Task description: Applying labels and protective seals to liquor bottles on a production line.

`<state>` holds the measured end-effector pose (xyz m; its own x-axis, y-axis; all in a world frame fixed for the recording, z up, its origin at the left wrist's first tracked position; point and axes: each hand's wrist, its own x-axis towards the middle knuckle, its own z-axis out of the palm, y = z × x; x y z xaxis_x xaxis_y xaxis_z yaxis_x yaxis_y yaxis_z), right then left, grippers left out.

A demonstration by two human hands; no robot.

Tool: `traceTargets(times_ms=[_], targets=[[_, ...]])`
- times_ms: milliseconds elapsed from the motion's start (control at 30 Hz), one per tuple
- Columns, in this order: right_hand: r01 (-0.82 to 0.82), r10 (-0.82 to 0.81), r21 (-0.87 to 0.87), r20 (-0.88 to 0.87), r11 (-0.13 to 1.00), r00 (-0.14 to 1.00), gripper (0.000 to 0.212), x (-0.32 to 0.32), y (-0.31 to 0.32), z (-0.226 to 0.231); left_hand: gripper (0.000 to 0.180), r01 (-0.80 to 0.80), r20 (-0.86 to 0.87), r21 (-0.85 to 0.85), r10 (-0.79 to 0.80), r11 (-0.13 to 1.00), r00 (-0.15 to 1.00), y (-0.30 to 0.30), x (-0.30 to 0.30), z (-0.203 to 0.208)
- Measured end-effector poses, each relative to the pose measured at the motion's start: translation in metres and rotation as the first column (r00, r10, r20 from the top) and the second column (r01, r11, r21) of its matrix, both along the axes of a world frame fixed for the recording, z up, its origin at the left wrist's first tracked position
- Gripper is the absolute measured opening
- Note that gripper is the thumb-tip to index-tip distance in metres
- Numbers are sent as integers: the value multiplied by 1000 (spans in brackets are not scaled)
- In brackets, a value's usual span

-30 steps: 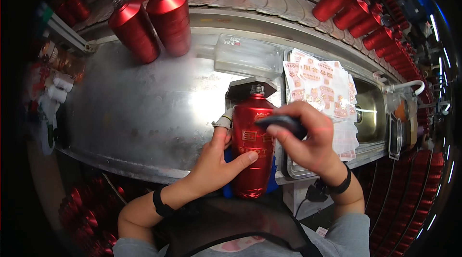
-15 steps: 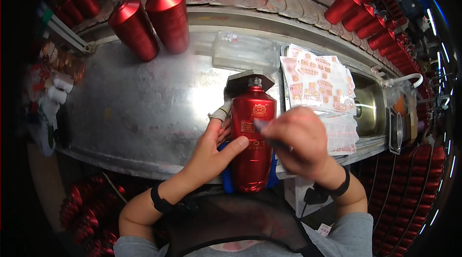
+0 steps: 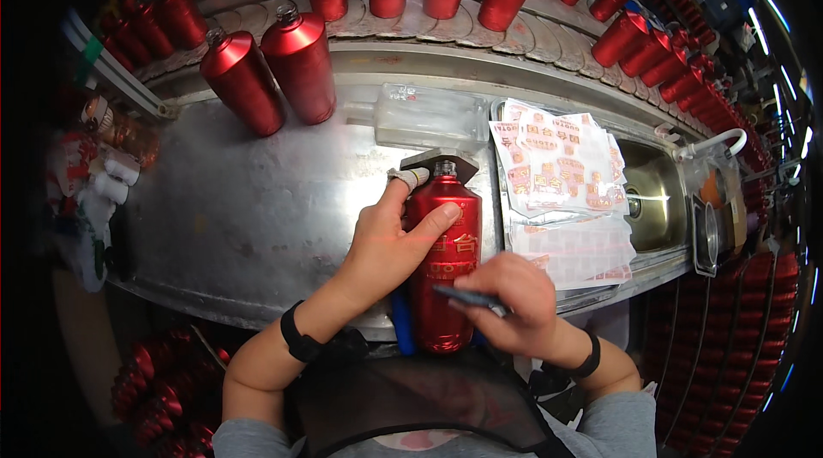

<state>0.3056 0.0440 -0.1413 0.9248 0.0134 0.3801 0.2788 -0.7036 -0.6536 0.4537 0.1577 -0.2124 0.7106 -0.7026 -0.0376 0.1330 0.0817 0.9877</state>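
Observation:
A red metallic bottle (image 3: 446, 321) with gold lettering lies in front of me, its clear glass neck pointing away. My left hand (image 3: 394, 231) grips its upper part, thumb across the front and a wrapped fingertip near the neck. In my right hand (image 3: 519, 302) is a slim dark grey flat tool (image 3: 467, 296), pinched with its tip at the bottle's lower front; its exact kind is unclear. Behind the neck stands a dark angular block (image 3: 441, 163). Something blue (image 3: 401, 322) shows beneath the bottle's left side.
Two red bottles (image 3: 300, 68) stand at the back left of the metal worktop (image 3: 231, 226). A clear plastic tray (image 3: 429, 115) sits behind the block. Printed sticker sheets (image 3: 561, 171) lie right, beside a sink (image 3: 656, 201). More bottles line a curved conveyor (image 3: 540, 46) behind.
My left hand has slid up the bottle, its thumb now near the top. My right hand has moved down toward the lower front with the tool. The bottles on the conveyor have shifted.

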Motion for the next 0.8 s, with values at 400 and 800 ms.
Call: traceTargets(times_ms=[400,800], targets=[[351,-347,122,-51,928,936,17,42,-24,7,45,-14,-249,69,31,998,968,27,6,-22],[-253,301,-371,75,894,951,18,1,17,-12,55,95,-295,13,-87,995,952,51,-18,-16]])
